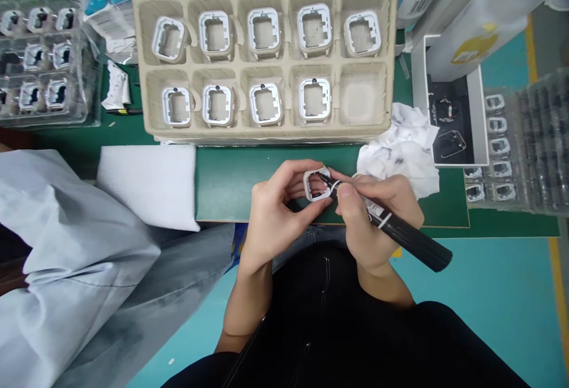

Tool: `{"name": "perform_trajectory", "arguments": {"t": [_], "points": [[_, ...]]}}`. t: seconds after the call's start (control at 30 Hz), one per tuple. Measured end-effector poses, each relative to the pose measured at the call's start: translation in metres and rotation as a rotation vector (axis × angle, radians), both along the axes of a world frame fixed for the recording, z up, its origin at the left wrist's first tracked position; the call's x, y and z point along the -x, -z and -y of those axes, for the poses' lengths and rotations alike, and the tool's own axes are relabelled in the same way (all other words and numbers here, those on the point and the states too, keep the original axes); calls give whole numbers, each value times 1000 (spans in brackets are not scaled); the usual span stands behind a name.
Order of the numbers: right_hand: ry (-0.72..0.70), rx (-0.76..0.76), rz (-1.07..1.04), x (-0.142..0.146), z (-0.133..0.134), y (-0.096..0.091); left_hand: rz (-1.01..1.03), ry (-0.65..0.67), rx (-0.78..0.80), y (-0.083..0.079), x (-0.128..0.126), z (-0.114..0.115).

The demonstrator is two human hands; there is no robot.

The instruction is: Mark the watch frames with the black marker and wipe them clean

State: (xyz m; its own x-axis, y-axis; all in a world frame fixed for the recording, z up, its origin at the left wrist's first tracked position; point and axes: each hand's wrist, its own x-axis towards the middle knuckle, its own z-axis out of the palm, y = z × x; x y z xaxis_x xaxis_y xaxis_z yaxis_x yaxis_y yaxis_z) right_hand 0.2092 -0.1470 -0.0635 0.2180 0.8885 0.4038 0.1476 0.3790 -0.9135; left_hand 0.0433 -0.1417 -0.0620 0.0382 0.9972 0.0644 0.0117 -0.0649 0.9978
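Note:
Between the thumb and fingers of my left hand [278, 213] is a small white square plastic frame [307, 185], with dark marks along its inner edges. My right hand [376, 213] grips a thick black marker pen [411, 243], its tip pointing left at the upper right part of the frame's inside. Whether the tip touches the plastic I cannot tell. Beyond both hands stands a beige moulded tray [269, 134] holding rows of similar white frames [265, 103]. Those in its nearest row each carry a dark spot on the top edge; the pocket at that row's right end holds none.
White foam sheet [146, 183] lies left, beside a co-worker's light sleeve [80, 216]. Crumpled, stained wipes [400, 151] lie right, near a white box [482, 121] and a plastic bottle [478, 32]. Clear trays of parts [502, 145] stand far right; another clear tray [84, 103] is far left.

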Motion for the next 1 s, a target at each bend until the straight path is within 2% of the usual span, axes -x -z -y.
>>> {"name": "perform_trajectory", "arguments": {"t": [0.4,0.57,1.0], "points": [[-3,-50,11,2,-2,3,-115,-8,-58,2,-1,1],[-1,-24,16,1,0,2,-157,-10,-47,3,0,2],[3,-14,-3,1,0,2,-68,-15,9,-2,-1,0]]}}
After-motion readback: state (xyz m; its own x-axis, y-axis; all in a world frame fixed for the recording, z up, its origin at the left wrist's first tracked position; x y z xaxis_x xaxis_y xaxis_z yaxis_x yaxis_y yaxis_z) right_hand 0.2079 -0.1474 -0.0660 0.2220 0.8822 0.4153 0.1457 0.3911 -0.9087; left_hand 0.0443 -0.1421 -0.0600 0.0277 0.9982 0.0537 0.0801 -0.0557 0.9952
